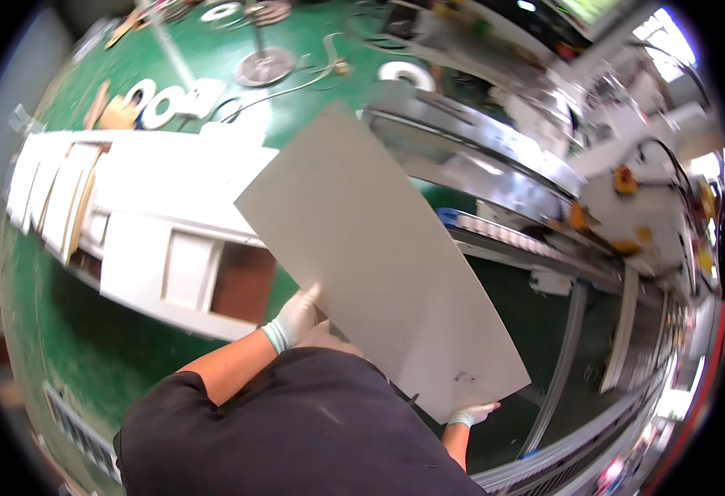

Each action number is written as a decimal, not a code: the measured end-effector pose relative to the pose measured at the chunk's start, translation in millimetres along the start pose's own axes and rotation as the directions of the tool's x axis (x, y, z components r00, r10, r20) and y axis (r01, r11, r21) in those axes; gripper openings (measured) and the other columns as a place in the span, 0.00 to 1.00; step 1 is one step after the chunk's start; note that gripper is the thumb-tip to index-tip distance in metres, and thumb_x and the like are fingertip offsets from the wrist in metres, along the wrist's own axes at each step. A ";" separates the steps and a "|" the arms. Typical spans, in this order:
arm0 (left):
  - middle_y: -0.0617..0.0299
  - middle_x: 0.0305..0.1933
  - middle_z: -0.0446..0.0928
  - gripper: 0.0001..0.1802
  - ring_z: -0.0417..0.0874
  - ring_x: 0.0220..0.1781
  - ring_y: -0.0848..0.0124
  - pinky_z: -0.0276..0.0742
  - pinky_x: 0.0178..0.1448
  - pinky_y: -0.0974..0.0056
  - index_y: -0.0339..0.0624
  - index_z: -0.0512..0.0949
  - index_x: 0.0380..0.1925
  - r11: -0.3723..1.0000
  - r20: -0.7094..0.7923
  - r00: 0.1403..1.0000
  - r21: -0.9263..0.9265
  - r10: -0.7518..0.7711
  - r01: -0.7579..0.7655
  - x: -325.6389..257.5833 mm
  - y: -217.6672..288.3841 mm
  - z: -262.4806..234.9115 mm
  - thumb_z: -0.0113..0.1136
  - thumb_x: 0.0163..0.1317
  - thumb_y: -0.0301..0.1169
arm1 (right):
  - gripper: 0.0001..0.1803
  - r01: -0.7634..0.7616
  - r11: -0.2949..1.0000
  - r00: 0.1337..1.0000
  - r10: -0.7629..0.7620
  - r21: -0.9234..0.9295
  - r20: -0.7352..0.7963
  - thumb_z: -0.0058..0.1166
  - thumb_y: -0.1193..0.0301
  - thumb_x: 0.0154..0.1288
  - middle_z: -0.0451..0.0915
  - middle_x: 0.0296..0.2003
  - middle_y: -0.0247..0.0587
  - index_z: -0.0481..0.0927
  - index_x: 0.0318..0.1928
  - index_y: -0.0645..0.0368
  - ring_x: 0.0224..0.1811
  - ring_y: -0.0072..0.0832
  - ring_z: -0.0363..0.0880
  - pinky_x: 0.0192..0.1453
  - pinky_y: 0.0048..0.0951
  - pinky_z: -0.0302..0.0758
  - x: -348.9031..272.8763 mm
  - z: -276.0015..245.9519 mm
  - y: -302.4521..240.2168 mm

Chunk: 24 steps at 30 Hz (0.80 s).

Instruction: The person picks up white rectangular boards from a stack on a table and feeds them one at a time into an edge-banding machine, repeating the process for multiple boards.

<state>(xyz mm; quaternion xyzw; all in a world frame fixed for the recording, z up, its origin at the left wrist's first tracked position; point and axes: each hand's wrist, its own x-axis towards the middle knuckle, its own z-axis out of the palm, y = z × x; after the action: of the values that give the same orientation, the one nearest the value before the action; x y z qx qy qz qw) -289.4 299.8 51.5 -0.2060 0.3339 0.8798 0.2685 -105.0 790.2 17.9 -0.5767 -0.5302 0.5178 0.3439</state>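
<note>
A large flat grey-beige rectangular panel (370, 240) is held in front of my body, slanting from upper left to lower right. My left hand (300, 316), in a white glove with a green cuff, grips the panel's near left edge; its thumb shows and the other fingers are partly hidden. At the lower right end, my right hand (474, 414), gloved the same way, holds the panel's edge from below. A small dark mark shows on the panel close to that hand.
On the left stands a white-topped bench (172, 178) with cabinet-like pieces and boards. Metal rails of a conveyor (494, 157) run along the right, beside a row of pale rollers (511, 236). White rolls (161, 107), a round metal base (265, 67) and a hose lie on the green floor.
</note>
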 end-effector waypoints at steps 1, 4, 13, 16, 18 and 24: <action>0.53 0.65 0.72 0.33 0.75 0.62 0.60 0.71 0.63 0.50 0.38 0.65 0.68 0.971 0.129 0.991 0.238 -0.048 0.016 18.7 2.4 9.2 0.48 0.77 0.53 | 0.43 -0.051 0.999 0.993 0.049 -0.016 -0.108 0.36 0.38 0.77 0.82 0.55 0.49 0.79 0.60 0.69 0.52 0.44 0.83 0.56 0.47 0.81 10.0 -36.2 12.2; 0.51 0.51 0.82 0.30 0.85 0.46 0.65 0.83 0.49 0.55 0.31 0.71 0.59 0.645 0.314 0.943 0.744 -0.108 -0.174 75.7 -3.9 40.3 0.50 0.77 0.50 | 0.44 -0.202 0.979 0.936 0.197 0.014 -0.293 0.38 0.36 0.74 0.82 0.55 0.49 0.79 0.60 0.69 0.52 0.46 0.83 0.56 0.47 0.81 -5.7 -102.9 25.1; 0.53 0.36 0.82 0.28 0.85 0.36 0.65 0.85 0.45 0.59 0.30 0.74 0.41 0.494 0.225 0.947 0.865 -0.228 -0.087 175.1 -34.3 136.2 0.55 0.75 0.51 | 0.37 -0.323 0.870 0.925 0.373 0.373 -0.069 0.41 0.45 0.75 0.77 0.61 0.45 0.73 0.66 0.66 0.58 0.47 0.79 0.61 0.47 0.78 -111.1 -175.5 46.4; 0.50 0.34 0.84 0.28 0.87 0.35 0.59 0.82 0.42 0.56 0.34 0.80 0.37 0.082 0.268 0.958 0.962 -0.102 -0.260 204.1 -3.0 159.7 0.59 0.69 0.54 | 0.34 -0.386 0.854 0.913 0.408 0.347 0.013 0.41 0.48 0.78 0.77 0.61 0.44 0.69 0.68 0.65 0.60 0.47 0.78 0.64 0.49 0.76 -137.8 -163.6 21.3; 0.46 0.34 0.84 0.29 0.87 0.36 0.53 0.80 0.42 0.52 0.37 0.82 0.36 -0.336 0.360 0.932 0.884 0.046 -0.325 195.3 26.3 209.3 0.60 0.66 0.57 | 0.34 -0.385 0.875 0.918 0.394 0.294 0.030 0.44 0.48 0.78 0.76 0.61 0.47 0.69 0.68 0.65 0.61 0.47 0.77 0.66 0.50 0.75 -133.7 -174.8 12.7; 0.43 0.41 0.84 0.28 0.85 0.46 0.48 0.78 0.49 0.50 0.40 0.84 0.44 -0.482 0.512 0.781 0.817 0.357 -0.315 257.9 55.1 232.4 0.55 0.69 0.56 | 0.35 -0.426 0.814 0.904 0.365 0.395 0.222 0.47 0.47 0.78 0.75 0.63 0.49 0.68 0.69 0.64 0.63 0.46 0.76 0.67 0.49 0.75 -106.6 -146.2 -10.4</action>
<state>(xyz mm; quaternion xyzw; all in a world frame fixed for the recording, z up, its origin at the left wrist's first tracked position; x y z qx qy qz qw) -564.4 513.6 98.9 0.2074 0.9408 0.2680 0.0051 43.5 711.5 85.8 -0.5461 -0.2918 0.7209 0.3114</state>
